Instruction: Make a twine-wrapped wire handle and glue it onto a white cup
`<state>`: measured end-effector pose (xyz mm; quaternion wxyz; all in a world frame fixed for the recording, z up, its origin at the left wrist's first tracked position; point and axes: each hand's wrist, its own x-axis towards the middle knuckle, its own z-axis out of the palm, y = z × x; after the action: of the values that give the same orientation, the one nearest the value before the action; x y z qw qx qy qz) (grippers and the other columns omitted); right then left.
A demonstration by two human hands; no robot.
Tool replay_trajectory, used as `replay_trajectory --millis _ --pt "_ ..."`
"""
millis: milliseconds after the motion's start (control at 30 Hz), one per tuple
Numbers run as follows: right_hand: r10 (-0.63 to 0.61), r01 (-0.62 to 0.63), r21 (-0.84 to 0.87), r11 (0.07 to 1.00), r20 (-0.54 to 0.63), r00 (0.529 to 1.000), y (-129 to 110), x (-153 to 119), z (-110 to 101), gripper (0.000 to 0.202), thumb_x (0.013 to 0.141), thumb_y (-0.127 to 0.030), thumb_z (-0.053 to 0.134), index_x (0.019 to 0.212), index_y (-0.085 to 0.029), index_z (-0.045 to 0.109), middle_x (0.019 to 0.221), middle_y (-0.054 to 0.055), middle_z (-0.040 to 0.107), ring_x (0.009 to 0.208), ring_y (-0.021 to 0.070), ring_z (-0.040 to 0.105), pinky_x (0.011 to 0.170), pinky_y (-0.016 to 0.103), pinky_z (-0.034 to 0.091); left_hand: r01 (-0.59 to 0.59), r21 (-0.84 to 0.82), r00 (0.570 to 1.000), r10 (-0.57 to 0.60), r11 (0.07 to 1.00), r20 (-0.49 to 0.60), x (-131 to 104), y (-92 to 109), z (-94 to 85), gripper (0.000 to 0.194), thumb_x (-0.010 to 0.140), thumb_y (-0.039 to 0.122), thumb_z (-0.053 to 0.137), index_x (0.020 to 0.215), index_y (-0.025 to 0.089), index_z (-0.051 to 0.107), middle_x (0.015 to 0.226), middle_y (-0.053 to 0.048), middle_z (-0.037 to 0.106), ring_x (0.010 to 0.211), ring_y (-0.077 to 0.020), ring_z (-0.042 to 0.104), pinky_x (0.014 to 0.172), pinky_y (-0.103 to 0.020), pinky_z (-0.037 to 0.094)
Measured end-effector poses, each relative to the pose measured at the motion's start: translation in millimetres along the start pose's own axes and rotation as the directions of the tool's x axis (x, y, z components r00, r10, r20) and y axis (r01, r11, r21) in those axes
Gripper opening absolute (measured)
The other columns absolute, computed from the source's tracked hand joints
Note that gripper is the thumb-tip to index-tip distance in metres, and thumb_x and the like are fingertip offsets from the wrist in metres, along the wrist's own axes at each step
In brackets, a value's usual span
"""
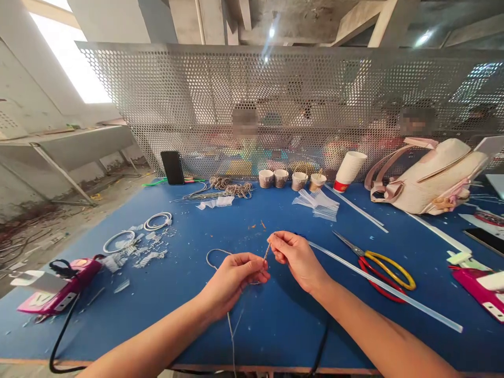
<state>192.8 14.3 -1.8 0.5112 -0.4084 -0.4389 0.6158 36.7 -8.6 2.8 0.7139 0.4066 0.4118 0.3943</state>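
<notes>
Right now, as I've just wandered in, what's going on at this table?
A person is holding a short length of thin, twisted-looking cord between their two hands, pinched in the fingers of the left hand and the right hand. A loose strand lies on the blue table around the left hand. Open scissors lie to the right, untouched, and more cord sits bundled at the back.

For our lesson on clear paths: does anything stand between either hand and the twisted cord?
Nothing visible does: left hand and right hand both pinch the cord directly. The scissors and clear rod lie off to the right.
</notes>
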Motion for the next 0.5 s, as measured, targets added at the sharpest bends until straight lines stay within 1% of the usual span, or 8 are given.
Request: replay_trajectory --millis 133,300,400,500 --pt "0.007 -0.008 0.041 0.999 0.017 1.000 4.2 -0.3 -0.1 0.032 0.068 -0.045 0.073 0.070 -0.014 0.063 0.059 -0.005 0.048 0.048 0.0055 0.036 0.048 0.023 0.026 0.041 -0.048 0.999 -0.040 0.998 0.033 0.2 -2.9 -1.8 0.019 0.067 0.028 0.075 0.068 0.010 0.070 0.064 -0.007 0.067 0.058 -0.0109 0.055 0.058 -0.022 0.041" --pt "0.028 -0.034 0.088 0.996 0.073 0.997 7.7 -3.3 -3.1 0.035 0.074 -0.050 0.066 0.078 -0.015 0.066 0.066 -0.003 0.051 0.050 0.0064 0.038 0.048 0.023 0.028 0.031 -0.023 1.000 -0.031 0.999 0.006 0.9 -4.1 -3.1 0.018 0.069 0.028 0.074 0.067 0.010 0.070 0.059 -0.005 0.064 0.052 -0.0077 0.048 0.053 -0.019 0.036" --pt "0.052 -0.057 0.062 0.996 0.083 0.995 8.9 -4.3 -3.6 0.032 0.069 -0.045 0.071 0.080 -0.015 0.066 0.059 -0.006 0.049 0.049 0.0065 0.037 0.047 0.022 0.028 0.025 -0.010 1.000 -0.025 1.000 -0.010 1.8 -5.7 -3.8 0.018 0.069 0.028 0.073 0.067 0.011 0.069 0.059 -0.004 0.063 0.052 -0.0077 0.048 0.052 -0.019 0.035" --pt "0.054 -0.056 0.040 0.998 0.053 0.997 10.6 -3.2 -2.7 0.029 0.064 -0.041 0.076 0.069 -0.016 0.062 0.050 -0.008 0.044 0.047 0.0065 0.035 0.048 0.023 0.028 0.022 0.005 1.000 -0.022 1.000 -0.012 2.5 -7.6 -4.4 0.018 0.069 0.029 0.073 0.067 0.011 0.069 0.059 -0.004 0.062 0.052 -0.0084 0.048 0.051 -0.020 0.035"
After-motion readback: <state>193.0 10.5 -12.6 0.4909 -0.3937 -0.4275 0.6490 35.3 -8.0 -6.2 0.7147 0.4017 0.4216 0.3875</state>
